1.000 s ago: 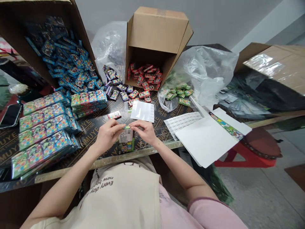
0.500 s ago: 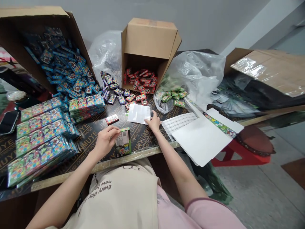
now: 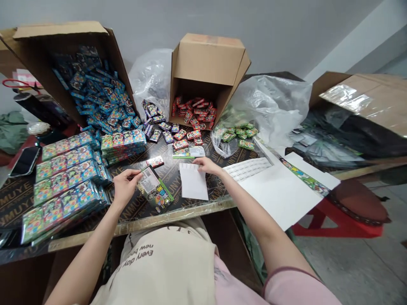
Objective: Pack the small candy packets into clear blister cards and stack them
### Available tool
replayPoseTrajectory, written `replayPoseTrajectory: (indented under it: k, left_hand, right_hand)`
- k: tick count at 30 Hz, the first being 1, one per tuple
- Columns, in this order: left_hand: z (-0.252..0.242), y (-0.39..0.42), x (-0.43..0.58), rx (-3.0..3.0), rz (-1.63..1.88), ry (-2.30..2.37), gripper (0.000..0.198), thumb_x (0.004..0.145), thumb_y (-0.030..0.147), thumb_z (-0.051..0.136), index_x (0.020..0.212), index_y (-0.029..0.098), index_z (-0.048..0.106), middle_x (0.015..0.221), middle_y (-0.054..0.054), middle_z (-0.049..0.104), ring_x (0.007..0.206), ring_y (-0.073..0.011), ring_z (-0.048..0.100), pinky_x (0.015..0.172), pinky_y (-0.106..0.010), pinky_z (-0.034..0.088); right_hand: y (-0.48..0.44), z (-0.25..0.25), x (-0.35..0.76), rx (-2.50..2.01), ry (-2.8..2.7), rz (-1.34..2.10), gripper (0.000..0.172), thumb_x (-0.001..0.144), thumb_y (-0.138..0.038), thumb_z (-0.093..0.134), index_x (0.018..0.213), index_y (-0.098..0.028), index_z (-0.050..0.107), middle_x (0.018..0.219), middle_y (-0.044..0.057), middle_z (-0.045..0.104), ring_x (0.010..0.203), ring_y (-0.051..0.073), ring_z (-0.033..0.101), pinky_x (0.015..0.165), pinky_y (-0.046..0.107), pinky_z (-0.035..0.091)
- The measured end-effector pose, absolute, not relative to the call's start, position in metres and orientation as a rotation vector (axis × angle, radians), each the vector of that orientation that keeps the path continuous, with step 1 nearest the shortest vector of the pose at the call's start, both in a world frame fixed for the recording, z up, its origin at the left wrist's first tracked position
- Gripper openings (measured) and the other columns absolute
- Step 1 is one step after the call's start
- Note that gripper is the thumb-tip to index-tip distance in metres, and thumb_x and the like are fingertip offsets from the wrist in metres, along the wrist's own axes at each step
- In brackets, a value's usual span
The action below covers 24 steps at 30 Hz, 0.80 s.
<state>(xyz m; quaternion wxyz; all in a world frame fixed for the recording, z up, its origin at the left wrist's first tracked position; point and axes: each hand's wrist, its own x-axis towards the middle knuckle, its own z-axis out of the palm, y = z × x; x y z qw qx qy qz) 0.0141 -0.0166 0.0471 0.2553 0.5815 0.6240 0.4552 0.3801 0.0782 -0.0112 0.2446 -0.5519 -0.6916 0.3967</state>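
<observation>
My left hand pinches the upper corner of a green printed box, which lies tilted on the dark tabletop with its white barcode label showing. My right hand holds the top edge of a white paper envelope or sheet, lying just right of the box. A small red packet sits just above my left fingers. A flat green packet with a white label lies beyond the white paper.
Shrink-wrapped stacks of packets cover the table's left side. Blue packets fill a tipped carton, red ones a cardboard box. Green packets lie on a plastic bag. A white board and label sheet lie right.
My right hand has moved onto the white paper, which has shifted toward me. The green box has tilted and moved left, and a labelled packet now shows where the paper lay.
</observation>
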Motion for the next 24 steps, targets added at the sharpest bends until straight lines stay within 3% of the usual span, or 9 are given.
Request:
replayPoseTrajectory:
  k: [2,4,6,10,14,19,24]
  left_hand:
    - [0.046,-0.018,0.014,1.566,1.232,1.695,0.022,0.072,0.036,0.066,0.08,0.016,0.071,0.079,-0.005,0.072,0.073,-0.0186,0.066,0.068,-0.029,0.051]
    - [0.045,-0.019,0.013,1.572,1.23,1.7,0.022,0.072,0.036,0.065,0.08,0.016,0.071,0.078,-0.005,0.072,0.073,-0.0185,0.066,0.068,-0.029,0.051]
    - [0.045,-0.02,0.013,1.599,1.231,1.702,0.021,0.074,0.036,0.065,0.08,0.017,0.071,0.078,-0.005,0.071,0.073,-0.0182,0.065,0.067,-0.029,0.05]
    - [0.049,-0.023,0.016,1.703,1.243,1.691,0.018,0.077,0.034,0.063,0.079,0.018,0.071,0.079,-0.004,0.071,0.073,-0.0181,0.065,0.067,-0.028,0.05]
    - [0.051,-0.027,0.015,1.756,1.253,1.674,0.016,0.08,0.032,0.062,0.08,0.018,0.07,0.08,-0.004,0.071,0.076,-0.018,0.065,0.069,-0.029,0.05]
    - [0.048,-0.028,0.011,1.779,1.251,1.673,0.015,0.082,0.031,0.062,0.081,0.018,0.069,0.082,-0.004,0.071,0.077,-0.0177,0.064,0.071,-0.029,0.049]
    - [0.048,-0.025,0.014,1.798,1.251,1.656,0.016,0.082,0.031,0.061,0.082,0.018,0.069,0.083,-0.004,0.07,0.078,-0.0177,0.064,0.071,-0.029,0.05]
  right_hand:
    - [0.088,-0.012,0.365,-1.541,-1.92,0.973,0.045,0.053,-0.018,0.072,0.098,-0.015,0.07,0.095,0.008,0.067,0.095,0.027,0.057,0.087,0.04,0.042]
    - [0.104,-0.011,0.348,-1.597,-1.947,0.787,0.059,0.061,-0.028,0.073,0.119,-0.019,0.061,0.122,0.012,0.059,0.116,0.031,0.046,0.097,0.045,0.034]
    - [0.123,-0.01,0.329,-1.705,-1.951,0.574,0.07,0.069,-0.042,0.07,0.132,-0.02,0.05,0.133,0.014,0.051,0.123,0.033,0.041,0.1,0.048,0.031]
    - [0.153,-0.016,0.289,-1.98,-1.844,0.324,0.078,0.074,-0.057,0.062,0.138,-0.018,0.041,0.131,0.02,0.05,0.119,0.037,0.042,0.096,0.05,0.031]
    - [0.158,-0.016,0.271,-2.029,-1.825,0.242,0.068,0.079,-0.045,0.056,0.138,-0.016,0.04,0.123,0.019,0.054,0.114,0.035,0.045,0.095,0.045,0.031]
    - [0.116,0.001,0.287,-1.809,-1.872,0.141,0.067,0.079,-0.041,0.053,0.139,-0.014,0.038,0.14,0.018,0.043,0.125,0.033,0.039,0.1,0.043,0.029]
    - [0.041,-0.012,0.295,-1.607,-2.386,0.39,0.067,0.075,-0.041,0.06,0.137,-0.019,0.046,0.145,0.017,0.039,0.134,0.037,0.032,0.107,0.053,0.019]
